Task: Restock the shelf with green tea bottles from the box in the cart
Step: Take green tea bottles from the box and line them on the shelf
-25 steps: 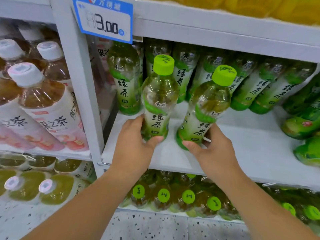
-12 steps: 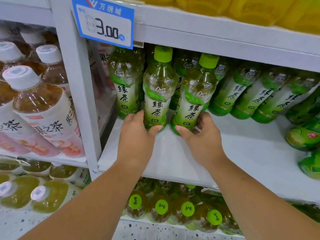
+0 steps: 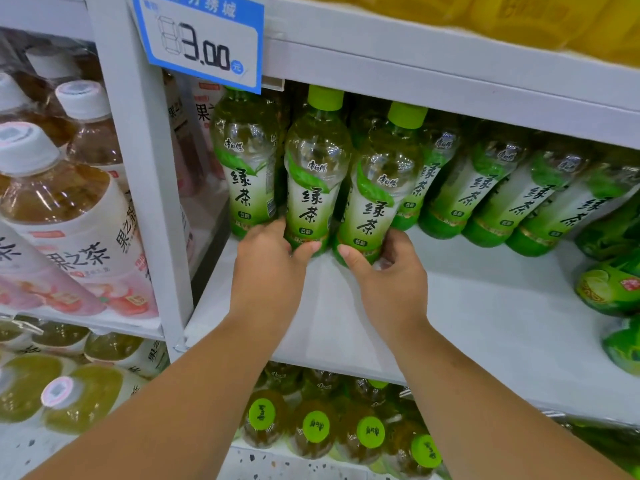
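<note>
My left hand (image 3: 268,271) grips the base of one green tea bottle (image 3: 313,174) with a green cap. My right hand (image 3: 391,278) grips the base of a second green tea bottle (image 3: 379,188) beside it. Both bottles stand upright deep on the white shelf (image 3: 485,323), against the row of green tea bottles (image 3: 485,188) at the back. Another green tea bottle (image 3: 247,161) stands just left of them. The cart and box are out of view.
A blue price tag (image 3: 204,39) reading 3.00 hangs from the shelf above. Left of the white upright post (image 3: 145,188) are peach tea bottles (image 3: 65,216). Green packaged drinks (image 3: 613,285) lie at the shelf's right end. More bottles (image 3: 343,427) fill the shelf below.
Both hands have pushed the two bottles further back on the shelf, from its front edge to the back row, and the bottles have come upright and close together.
</note>
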Action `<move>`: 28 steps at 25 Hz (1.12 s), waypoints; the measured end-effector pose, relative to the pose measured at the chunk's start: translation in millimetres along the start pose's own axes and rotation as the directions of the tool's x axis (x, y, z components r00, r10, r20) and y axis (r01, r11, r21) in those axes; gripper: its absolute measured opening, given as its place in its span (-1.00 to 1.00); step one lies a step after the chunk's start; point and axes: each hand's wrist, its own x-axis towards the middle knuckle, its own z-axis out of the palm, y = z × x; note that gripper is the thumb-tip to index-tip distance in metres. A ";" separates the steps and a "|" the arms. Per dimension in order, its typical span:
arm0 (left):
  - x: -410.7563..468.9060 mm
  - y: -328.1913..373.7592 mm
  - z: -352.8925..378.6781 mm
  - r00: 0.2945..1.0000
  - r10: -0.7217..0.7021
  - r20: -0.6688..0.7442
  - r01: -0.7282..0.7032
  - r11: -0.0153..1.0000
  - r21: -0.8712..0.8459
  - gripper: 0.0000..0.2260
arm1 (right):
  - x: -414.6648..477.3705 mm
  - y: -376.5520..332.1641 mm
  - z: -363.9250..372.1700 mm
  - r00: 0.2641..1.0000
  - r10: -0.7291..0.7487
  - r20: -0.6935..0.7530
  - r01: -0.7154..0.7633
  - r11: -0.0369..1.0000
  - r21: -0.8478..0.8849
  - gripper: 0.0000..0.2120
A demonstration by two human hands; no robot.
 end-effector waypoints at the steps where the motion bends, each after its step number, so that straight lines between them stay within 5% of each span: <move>1: -0.5 -2.1 1.0 1.000 0.004 0.006 -0.004 1.000 0.001 -0.76 | -0.5 -0.7 -1.7 1.000 -0.003 0.023 0.003 1.000 -0.012 -0.52; 11: -3.4 -16.3 4.5 1.000 0.001 0.002 -0.001 0.994 -0.114 -0.61 | 1.7 8.5 3.5 0.997 0.015 0.073 0.001 0.975 -0.220 -0.37; 22: -6.2 -13.0 0.5 0.998 -0.011 0.062 0.020 0.988 -0.150 -0.54 | 0.4 -1.9 1.6 0.992 0.093 0.080 -0.062 0.943 -0.327 -0.44; 28: -15.8 -9.8 -16.0 0.975 -0.031 0.221 0.065 0.987 -0.148 -0.49 | 2.8 -9.1 -3.2 0.976 0.053 0.212 0.022 0.942 -0.336 -0.49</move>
